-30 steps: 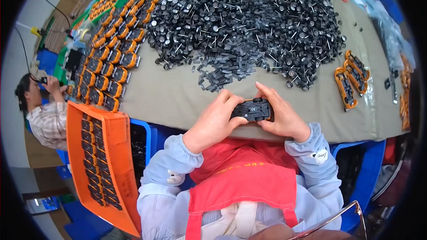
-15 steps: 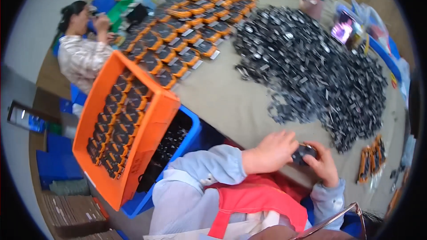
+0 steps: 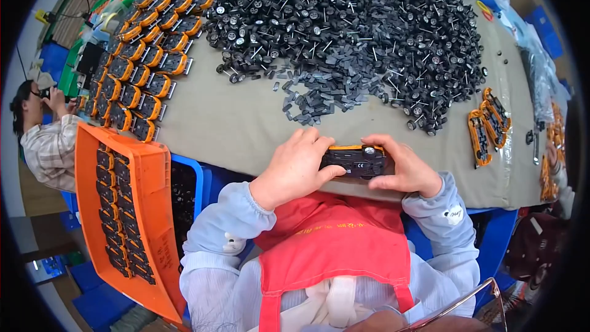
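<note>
A toy car (image 3: pixel 355 166) with a black underside and an orange body edge lies bottom-up between my two hands, just above the table's near edge. My left hand (image 3: pixel 298 165) grips its left end, the thumb pressed on the underside. At its other end my right hand (image 3: pixel 410 169) holds on, fingers along the far side and thumb along the near side. Dark wheels show at the car's right end. Beyond my hands lie small black flat pieces (image 3: pixel 322 95), with a large heap of black wheels on metal axles (image 3: pixel 289 9) around them.
Rows of orange toy cars (image 3: pixel 144 55) cover the table's left side. An orange crate (image 3: pixel 157 209) of cars stands at the near left, over a blue bin (image 3: pixel 198 184). A few cars (image 3: pixel 488 126) lie at right. Another person (image 3: pixel 49 147) sits far left.
The view has swung, so the hands sit nearer its middle. The car now shows its underside lengthwise, and my left hand has closed on its left end alongside the right.
</note>
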`<action>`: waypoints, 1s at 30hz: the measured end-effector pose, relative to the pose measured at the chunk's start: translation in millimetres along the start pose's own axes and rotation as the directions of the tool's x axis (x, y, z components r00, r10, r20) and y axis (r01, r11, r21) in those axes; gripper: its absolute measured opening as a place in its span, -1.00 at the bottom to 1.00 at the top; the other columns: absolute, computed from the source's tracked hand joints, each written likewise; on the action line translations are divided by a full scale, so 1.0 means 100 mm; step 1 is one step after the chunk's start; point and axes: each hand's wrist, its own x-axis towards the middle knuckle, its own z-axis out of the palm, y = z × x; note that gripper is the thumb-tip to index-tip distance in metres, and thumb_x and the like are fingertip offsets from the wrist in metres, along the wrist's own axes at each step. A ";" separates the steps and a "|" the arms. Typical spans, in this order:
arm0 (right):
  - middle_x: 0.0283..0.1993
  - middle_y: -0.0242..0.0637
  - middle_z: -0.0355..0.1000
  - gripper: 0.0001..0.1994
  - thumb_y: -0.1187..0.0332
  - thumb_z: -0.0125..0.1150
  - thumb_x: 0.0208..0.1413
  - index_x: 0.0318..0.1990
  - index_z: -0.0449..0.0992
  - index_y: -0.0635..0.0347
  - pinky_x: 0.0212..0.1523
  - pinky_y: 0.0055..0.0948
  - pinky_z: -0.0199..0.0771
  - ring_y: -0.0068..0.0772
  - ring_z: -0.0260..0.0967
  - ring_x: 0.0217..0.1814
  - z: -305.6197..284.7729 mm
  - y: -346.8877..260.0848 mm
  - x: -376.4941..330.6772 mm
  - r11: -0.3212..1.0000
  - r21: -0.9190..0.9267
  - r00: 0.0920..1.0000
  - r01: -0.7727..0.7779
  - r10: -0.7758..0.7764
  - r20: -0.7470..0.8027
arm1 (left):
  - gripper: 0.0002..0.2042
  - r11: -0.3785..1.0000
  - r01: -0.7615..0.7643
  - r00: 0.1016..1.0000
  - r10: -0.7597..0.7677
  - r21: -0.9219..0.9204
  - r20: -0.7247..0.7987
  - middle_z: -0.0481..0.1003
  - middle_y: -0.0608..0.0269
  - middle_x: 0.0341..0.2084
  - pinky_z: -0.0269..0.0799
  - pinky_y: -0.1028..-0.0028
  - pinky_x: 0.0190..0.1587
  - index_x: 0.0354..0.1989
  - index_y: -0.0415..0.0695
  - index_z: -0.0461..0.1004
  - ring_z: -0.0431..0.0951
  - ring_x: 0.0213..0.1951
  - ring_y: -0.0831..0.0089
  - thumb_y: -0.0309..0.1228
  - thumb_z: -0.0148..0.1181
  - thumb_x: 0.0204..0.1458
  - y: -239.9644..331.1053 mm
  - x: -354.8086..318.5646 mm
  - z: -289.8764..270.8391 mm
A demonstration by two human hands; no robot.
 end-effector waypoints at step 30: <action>0.00 -0.09 0.40 -0.31 0.27 0.53 -0.17 0.13 0.29 0.22 -0.14 -0.33 0.53 -0.22 0.48 -0.07 0.61 -0.22 1.03 0.999 -0.041 0.998 0.034 -0.037 -0.056 | -0.32 0.750 -0.051 0.958 -0.150 -0.660 -0.245 0.39 0.22 -0.05 0.43 0.35 0.02 0.18 -0.17 0.27 0.46 -0.01 0.38 -0.49 0.48 -0.16 -0.85 -0.51 -0.47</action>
